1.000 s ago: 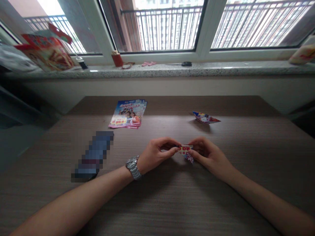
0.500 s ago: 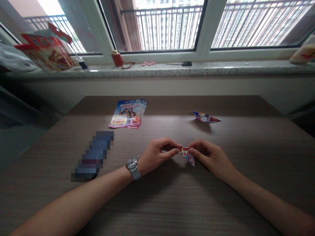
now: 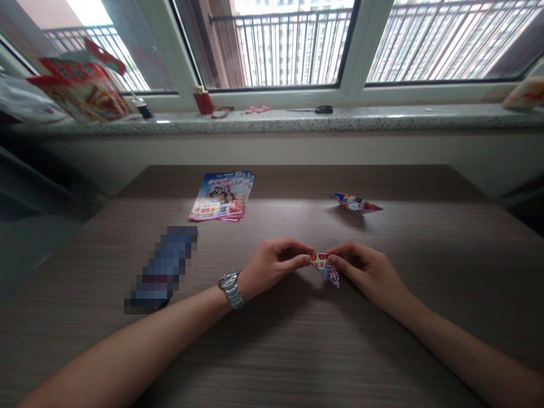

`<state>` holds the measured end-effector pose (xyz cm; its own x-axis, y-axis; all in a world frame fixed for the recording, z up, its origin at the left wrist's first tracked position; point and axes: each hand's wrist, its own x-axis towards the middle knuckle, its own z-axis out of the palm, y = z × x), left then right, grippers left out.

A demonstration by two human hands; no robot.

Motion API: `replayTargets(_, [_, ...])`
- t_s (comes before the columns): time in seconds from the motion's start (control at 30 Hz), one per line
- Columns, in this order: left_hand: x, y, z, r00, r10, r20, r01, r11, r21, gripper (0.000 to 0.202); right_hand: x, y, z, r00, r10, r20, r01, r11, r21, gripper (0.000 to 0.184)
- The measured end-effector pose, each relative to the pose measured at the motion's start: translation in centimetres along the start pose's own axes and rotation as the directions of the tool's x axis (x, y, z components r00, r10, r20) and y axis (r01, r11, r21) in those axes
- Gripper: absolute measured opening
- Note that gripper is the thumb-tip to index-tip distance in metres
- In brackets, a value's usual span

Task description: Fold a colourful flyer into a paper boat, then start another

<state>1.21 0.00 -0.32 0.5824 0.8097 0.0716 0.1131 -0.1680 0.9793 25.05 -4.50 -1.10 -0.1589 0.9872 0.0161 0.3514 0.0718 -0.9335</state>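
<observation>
Between my two hands is a small piece of folded printed paper (image 3: 326, 267), its pointed end hanging down toward me. My left hand (image 3: 272, 267), with a metal watch (image 3: 232, 289) on the wrist, pinches its left upper edge between thumb and fingers. On the other side my right hand (image 3: 361, 266) pinches the right upper edge in the same way. Beyond the hands, to the right, lies a folded paper boat-like shape (image 3: 357, 204) with pointed ends. A stack of printed flyers (image 3: 223, 195) rests at the back left of the table.
A pixelated dark flat object (image 3: 164, 269) lies on the wooden table (image 3: 263, 351) left of my hands. Along the stone windowsill (image 3: 272, 120) stand a red snack bag (image 3: 83, 90), a small red container (image 3: 204, 101), scissors (image 3: 318, 109) and, far right, a pale packet (image 3: 527, 93).
The folded paper has turned slightly, its lower point shifting a little right and more of its print showing. Both hands keep their pinch in nearly the same place.
</observation>
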Motion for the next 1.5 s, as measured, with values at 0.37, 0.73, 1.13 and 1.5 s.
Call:
replayTargets(0.37, [0.25,-0.43,-0.02,0.997,-0.072,-0.007,0.07,0.981,-0.182,0.027,0.08,0.1,-0.05,0.999,-0.008,-0.046,0.008,1.0,0.007,0.025])
replayTargets(0.73, [0.25,-0.44,-0.14,0.997,-0.082,0.0,0.081,0.983,-0.163,0.03,-0.06,-0.08,0.01,0.998,-0.037,-0.047,0.038,0.999,0.006,0.025])
replayTargets(1.13, [0.37,-0.26,-0.14,0.995,-0.1,0.005,0.1,0.98,-0.173,0.03,-0.06,0.03,-0.07,0.996,-0.04,-0.086,0.037,0.999,-0.034,0.026])
replayTargets(1.5, [0.28,-0.32,-0.12,0.997,-0.082,-0.009,0.08,0.986,-0.148,0.031,-0.2,0.3,0.08,0.996,-0.063,-0.068,0.062,0.998,-0.028,0.027])
